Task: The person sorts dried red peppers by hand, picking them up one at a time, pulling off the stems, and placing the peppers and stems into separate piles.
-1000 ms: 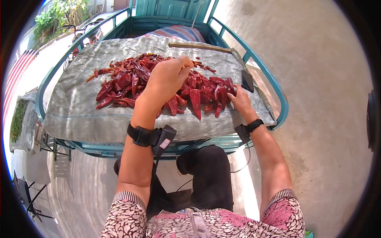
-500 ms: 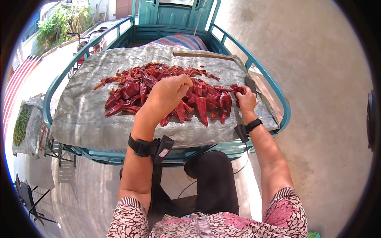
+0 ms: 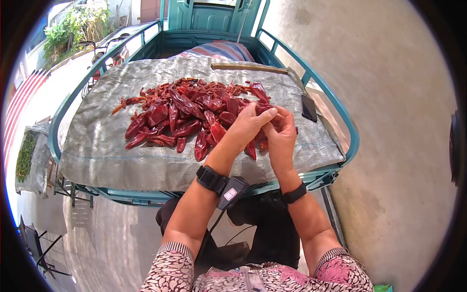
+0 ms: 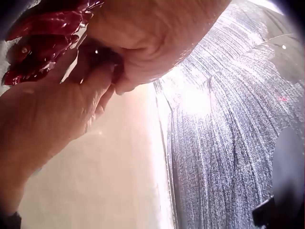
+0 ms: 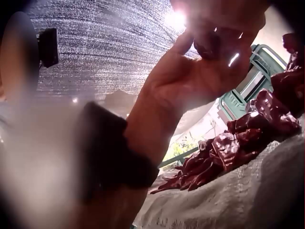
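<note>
Both hands meet over the right part of a heap of dried red peppers (image 3: pixel 187 104). A dark red pepper (image 4: pixel 113 59) is pinched between them, mostly covered by the fingers. The left hand (image 3: pixel 247 125) comes in from the left with curled fingers and its thumb against the other hand's fingertips. Opposite it, the right hand (image 3: pixel 282 138) has its thumb and fingers bent round the same pepper. In the right wrist view the held pepper (image 5: pixel 207 45) lies in shadow between the two hands.
The heap lies on a grey woven sheet (image 3: pixel 112 168) over a teal cart bed with side rails (image 3: pixel 311 73). A wooden stick (image 3: pixel 249 68) lies at the back, a phone (image 3: pixel 308 108) at the right. Striped cloth (image 3: pixel 221 50) is behind.
The right hand has come left from the heap's right edge, bringing a pepper. My left hand has moved right and lower to meet it, and both now hold the pepper. The phone is uncovered again.
</note>
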